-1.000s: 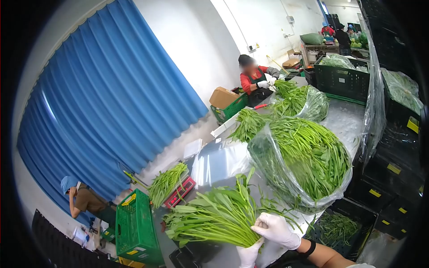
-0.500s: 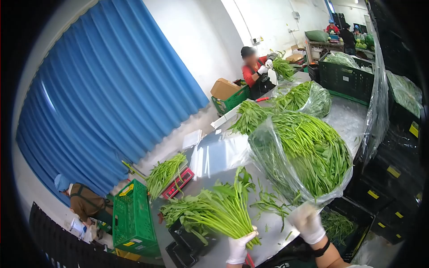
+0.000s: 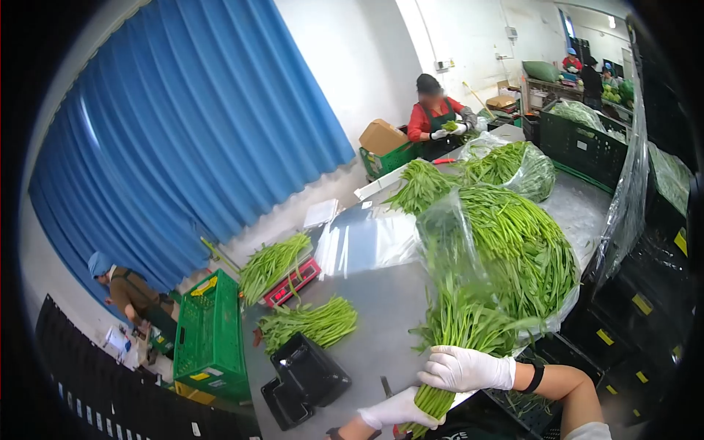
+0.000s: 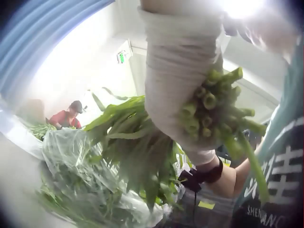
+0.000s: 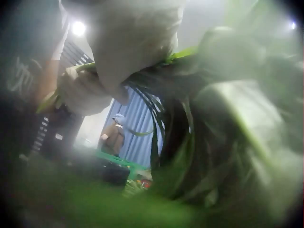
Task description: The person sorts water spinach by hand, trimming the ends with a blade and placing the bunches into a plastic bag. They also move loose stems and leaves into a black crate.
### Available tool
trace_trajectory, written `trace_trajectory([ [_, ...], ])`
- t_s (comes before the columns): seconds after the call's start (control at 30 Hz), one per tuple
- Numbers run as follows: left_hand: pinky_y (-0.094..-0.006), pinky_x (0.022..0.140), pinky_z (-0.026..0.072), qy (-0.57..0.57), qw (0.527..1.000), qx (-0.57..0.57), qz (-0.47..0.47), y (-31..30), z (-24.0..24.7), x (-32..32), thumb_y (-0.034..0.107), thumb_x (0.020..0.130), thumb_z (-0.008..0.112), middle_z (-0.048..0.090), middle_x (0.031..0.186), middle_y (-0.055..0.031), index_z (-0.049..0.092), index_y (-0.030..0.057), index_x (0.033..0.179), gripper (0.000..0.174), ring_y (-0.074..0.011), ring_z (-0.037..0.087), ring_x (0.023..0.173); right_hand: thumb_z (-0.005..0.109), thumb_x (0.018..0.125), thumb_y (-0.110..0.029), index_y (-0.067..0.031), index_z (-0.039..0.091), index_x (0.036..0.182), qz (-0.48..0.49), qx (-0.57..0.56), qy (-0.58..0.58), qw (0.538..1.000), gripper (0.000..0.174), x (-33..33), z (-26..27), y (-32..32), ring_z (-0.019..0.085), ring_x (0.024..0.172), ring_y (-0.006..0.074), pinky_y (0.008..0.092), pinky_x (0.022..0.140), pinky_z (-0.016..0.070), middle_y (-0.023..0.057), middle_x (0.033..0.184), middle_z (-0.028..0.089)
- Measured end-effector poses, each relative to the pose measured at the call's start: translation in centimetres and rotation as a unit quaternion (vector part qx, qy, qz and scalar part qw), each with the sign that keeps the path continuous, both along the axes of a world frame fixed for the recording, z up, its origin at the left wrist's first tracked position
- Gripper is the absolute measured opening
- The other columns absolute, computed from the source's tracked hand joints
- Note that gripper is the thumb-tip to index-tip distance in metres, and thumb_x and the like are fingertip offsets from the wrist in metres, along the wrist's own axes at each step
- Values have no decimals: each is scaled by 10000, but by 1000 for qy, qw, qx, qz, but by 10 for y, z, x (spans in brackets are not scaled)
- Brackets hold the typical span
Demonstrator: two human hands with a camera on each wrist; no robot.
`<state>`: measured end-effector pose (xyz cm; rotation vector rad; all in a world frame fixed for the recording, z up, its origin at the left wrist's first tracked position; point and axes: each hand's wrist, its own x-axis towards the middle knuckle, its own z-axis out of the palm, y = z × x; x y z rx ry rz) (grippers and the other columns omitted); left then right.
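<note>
In the head view both gloved hands hold a bunch of water spinach (image 3: 469, 323) at the near table edge, its leaves overlapping the large plastic bag. My left hand (image 3: 400, 411) grips the stems low, near the cut ends. Higher up, my right hand (image 3: 462, 368) wraps round the same stems. Hollow stem ends (image 4: 209, 99) stick out past the left glove (image 4: 175, 80) in the left wrist view. Blurred leaves fill much of the right wrist view, below the right glove (image 5: 133, 38). The clear bag (image 3: 447, 235) is full of more water spinach (image 3: 521, 235).
A smaller bunch (image 3: 315, 323) lies left on the table beside black trays (image 3: 312, 370). Greens rest on a red scale (image 3: 293, 282). Clear plastic bags (image 3: 367, 246) lie mid-table. A green crate (image 3: 209, 330) stands left. One worker (image 3: 436, 117) handles greens at the far end.
The held bunch, earlier fanned out leftward, now points up toward the large bag. My right hand left the bunch, reached toward the bag, and now grips the stems. Black trays show fully.
</note>
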<state>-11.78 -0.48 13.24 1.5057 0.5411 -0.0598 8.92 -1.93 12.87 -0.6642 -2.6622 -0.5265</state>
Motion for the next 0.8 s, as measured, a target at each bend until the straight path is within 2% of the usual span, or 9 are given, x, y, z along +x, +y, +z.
trace_trajectory([
  [0.07, -276, 851, 463, -36, 979, -199, -9, -1, -14, -10, 104, 775, 671, 644, 974, -70, 580, -6, 1067, 325, -152, 590, 925, 485, 801, -190, -77, 527, 1099, 6, -54, -8, 998, 321, -6, -2, 4, 560, 872, 219, 338, 926, 443, 42, 889, 535],
  [0.23, -347, 1034, 352, -148, 960, -50, 233, 37, -2, -70, 250, 838, 651, 527, 1279, -126, 401, -5, 1341, 617, -204, 479, 1204, 630, 729, -159, -130, 548, 1065, 17, -244, 187, 951, 348, -17, 9, 25, 579, 835, 237, 336, 765, 458, 70, 867, 562],
  [0.33, -380, 1095, 255, -88, 860, 427, 265, 22, 20, -66, 266, 813, 673, 370, 1417, -168, 405, 35, 1350, 643, -274, 314, 1346, 652, 761, -149, -94, 560, 1089, 99, -474, 253, 837, 345, -36, 20, 38, 610, 913, 298, 369, 787, 482, 111, 957, 618],
  [0.47, -466, 1110, 164, -166, 881, 389, 212, 12, 19, -61, 274, 872, 585, 310, 1460, -165, 555, 193, 1215, 354, -382, 229, 1369, 678, 781, -137, -22, 545, 1156, 320, -637, 281, 642, 414, -95, -25, 40, 632, 949, 243, 338, 834, 488, 127, 1034, 658],
  [0.57, -460, 1110, 170, -166, 873, 423, 175, 6, 17, -86, 246, 854, 601, 377, 1423, -176, 650, 208, 1055, 211, -387, 250, 1360, 657, 828, -192, -47, 459, 1300, 245, -691, 150, 663, 532, -121, -17, 37, 566, 1067, 175, 317, 890, 460, 123, 1109, 632],
  [0.67, -493, 1066, 287, -215, 853, 380, 284, -21, 19, -110, 262, 754, 708, 552, 1239, -209, 654, 121, 783, 154, -386, 402, 1272, 630, 855, -236, -46, 480, 1292, 211, -638, 254, 696, 500, -115, -49, 46, 555, 1086, 164, 316, 889, 463, 124, 1163, 609],
  [0.73, -521, 1022, 341, -259, 844, 372, 285, -19, 4, -153, 246, 714, 764, 601, 1148, -211, 640, 106, 796, 204, -381, 488, 1191, 625, 850, -336, -38, 527, 1250, -5, -724, 361, 588, 508, -109, -109, 68, 636, 944, 201, 302, 828, 494, 140, 1084, 651],
  [0.77, -521, 1022, 341, -259, 846, 371, 283, -25, 5, -162, 246, 714, 764, 601, 1148, -211, 640, 106, 796, 204, -381, 488, 1191, 615, 850, -360, -14, 510, 1248, -132, -560, 371, 729, 538, -111, -154, 66, 674, 782, 253, 322, 707, 529, 138, 927, 680],
  [0.8, -528, 956, 393, -281, 851, 294, 332, -33, 10, -168, 211, 720, 763, 632, 972, -182, 623, 74, 831, 225, -356, 571, 993, 615, 844, -365, -1, 490, 1258, -209, -537, 248, 779, 565, -112, -172, 56, 668, 727, 275, 345, 649, 527, 129, 869, 677],
])
